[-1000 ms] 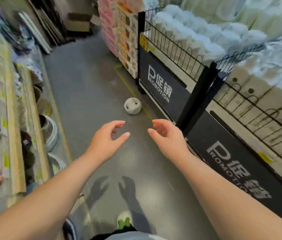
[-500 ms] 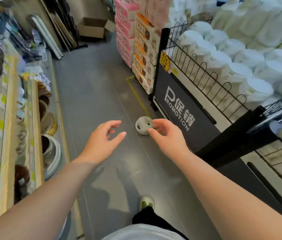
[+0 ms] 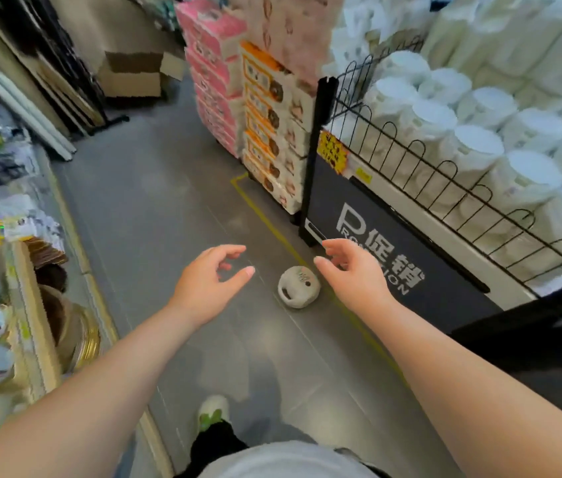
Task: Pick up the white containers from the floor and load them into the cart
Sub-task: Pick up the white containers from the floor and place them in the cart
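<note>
White container (image 3: 298,286) on open floor between both empty, spread hands

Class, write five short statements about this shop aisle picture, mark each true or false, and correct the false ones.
1. A white container lies on the floor. True.
2. The right hand grips the container. False: it is open and holds nothing.
3. The left hand is empty. True.
4. The container lies left of both hands. False: it appears between them.
5. The black panel with the word PROMOTION is on the person's left. False: it stands on the right, under the wire fence.
</note>
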Tool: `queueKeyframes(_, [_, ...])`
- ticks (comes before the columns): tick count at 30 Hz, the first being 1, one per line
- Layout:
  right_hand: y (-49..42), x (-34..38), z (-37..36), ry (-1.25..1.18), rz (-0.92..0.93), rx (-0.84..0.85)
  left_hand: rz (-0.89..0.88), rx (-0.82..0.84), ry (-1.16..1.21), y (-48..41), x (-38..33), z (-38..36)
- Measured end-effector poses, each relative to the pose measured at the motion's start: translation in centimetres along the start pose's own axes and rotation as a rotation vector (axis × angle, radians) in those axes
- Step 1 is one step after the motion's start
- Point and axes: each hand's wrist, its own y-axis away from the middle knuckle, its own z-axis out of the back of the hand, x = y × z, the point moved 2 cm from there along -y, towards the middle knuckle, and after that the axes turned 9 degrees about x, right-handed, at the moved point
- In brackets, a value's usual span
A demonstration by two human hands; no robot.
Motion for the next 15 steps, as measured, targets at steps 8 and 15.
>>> queueKeyframes(8, [-4.9, 1.0, -2.2, -0.164, -0.238, -0.261, -0.101, 0.283, -0.163, -12.9, -0.3, 5.5])
queueKeyframes(15, [-10.5, -2.0, -2.0, -0.258, -0.332, -0.359, -0.167, 0.450, -0.214, -21.5, -1.0, 1.8])
